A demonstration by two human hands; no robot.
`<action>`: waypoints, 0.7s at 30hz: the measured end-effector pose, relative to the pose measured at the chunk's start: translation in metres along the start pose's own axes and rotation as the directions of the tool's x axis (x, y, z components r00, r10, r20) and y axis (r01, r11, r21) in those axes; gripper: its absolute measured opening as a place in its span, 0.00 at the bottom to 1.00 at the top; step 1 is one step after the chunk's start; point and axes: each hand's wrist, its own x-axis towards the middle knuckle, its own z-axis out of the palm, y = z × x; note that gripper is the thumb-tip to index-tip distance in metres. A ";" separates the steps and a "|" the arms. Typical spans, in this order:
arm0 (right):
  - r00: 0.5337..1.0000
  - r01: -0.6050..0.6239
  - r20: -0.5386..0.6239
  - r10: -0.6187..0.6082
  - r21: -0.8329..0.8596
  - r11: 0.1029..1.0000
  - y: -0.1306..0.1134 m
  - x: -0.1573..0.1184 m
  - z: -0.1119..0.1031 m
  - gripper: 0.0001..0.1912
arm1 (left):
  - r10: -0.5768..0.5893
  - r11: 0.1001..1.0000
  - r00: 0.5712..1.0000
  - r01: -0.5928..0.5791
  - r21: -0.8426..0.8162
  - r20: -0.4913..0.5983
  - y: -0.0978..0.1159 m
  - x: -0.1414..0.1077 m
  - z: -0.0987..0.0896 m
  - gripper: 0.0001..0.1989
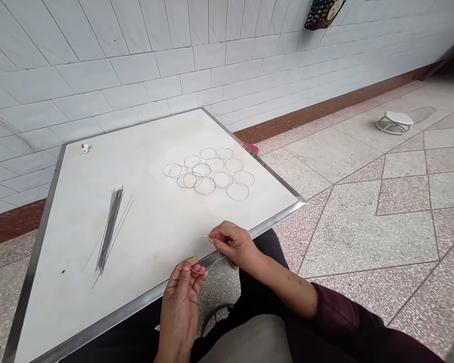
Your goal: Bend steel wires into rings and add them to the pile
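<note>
Between my two hands is a thin wire bent into a loop, near the table's front edge. My left hand pinches the loop's lower left side between thumb and fingers. A small brown piece shows by those fingertips; whether they grip it too I cannot tell. The thumb and fingers of my right hand are closed on the upper right of the loop. Beyond my hands, several wire rings lie overlapping on the white table. To the left rests a bundle of straight wires, a few of them splayed out.
The white table has a metal rim and stands against a tiled wall. A small white and red object lies at its far left corner. A low round stool is on the floor at the right.
</note>
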 end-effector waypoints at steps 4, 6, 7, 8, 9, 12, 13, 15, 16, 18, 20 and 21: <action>1.000 0.004 0.011 -0.004 -0.012 1.000 0.000 -0.002 -0.001 0.03 | 0.024 1.000 1.000 -0.025 0.015 0.016 -0.002 0.002 -0.003 0.11; 1.000 0.023 0.016 -0.022 -0.040 0.999 -0.004 -0.001 -0.004 0.04 | 0.036 0.998 0.999 -0.037 0.046 0.016 -0.001 0.002 -0.003 0.12; 0.999 0.052 0.011 -0.051 -0.074 0.996 -0.007 0.000 -0.006 0.06 | 0.042 0.996 0.999 -0.043 0.072 0.017 0.000 0.001 -0.003 0.12; 0.995 0.102 0.007 -0.102 -0.118 0.988 -0.010 0.001 -0.008 0.09 | 0.048 0.993 0.999 -0.049 0.103 0.018 0.001 0.000 -0.002 0.13; 0.985 0.171 0.015 -0.171 -0.166 0.971 -0.014 0.003 -0.011 0.10 | 0.051 0.989 0.998 -0.054 0.138 0.025 0.002 -0.001 -0.001 0.13; 0.904 0.418 0.185 -0.385 -0.199 0.886 -0.027 0.011 -0.016 0.08 | 0.066 0.969 0.996 -0.078 0.233 0.057 0.006 -0.005 0.001 0.13; 0.866 0.477 0.256 -0.429 -0.173 0.862 -0.030 0.013 -0.017 0.07 | 0.070 0.962 0.995 -0.085 0.258 0.069 0.006 -0.007 0.002 0.13; 0.803 0.545 0.365 -0.470 -0.134 0.827 -0.034 0.017 -0.017 0.06 | 0.065 0.952 0.994 -0.090 0.292 0.093 0.008 -0.010 0.002 0.13; 0.780 0.565 0.404 -0.477 -0.128 0.815 -0.035 0.018 -0.016 0.06 | 0.057 0.949 0.993 -0.086 0.305 0.105 0.008 -0.011 0.002 0.13; 0.746 0.589 0.464 -0.477 -0.127 0.798 -0.037 0.021 -0.016 0.07 | 0.032 0.943 0.992 -0.071 0.324 0.123 0.009 -0.013 0.002 0.12; 0.720 0.598 0.512 -0.467 -0.117 0.793 -0.038 0.022 -0.018 0.08 | 0.003 0.937 0.990 -0.052 0.345 0.141 0.010 -0.015 0.001 0.10; 0.707 0.599 0.536 -0.462 -0.105 0.794 -0.039 0.023 -0.019 0.08 | -0.010 0.935 0.989 -0.044 0.352 0.149 0.011 -0.016 0.001 0.10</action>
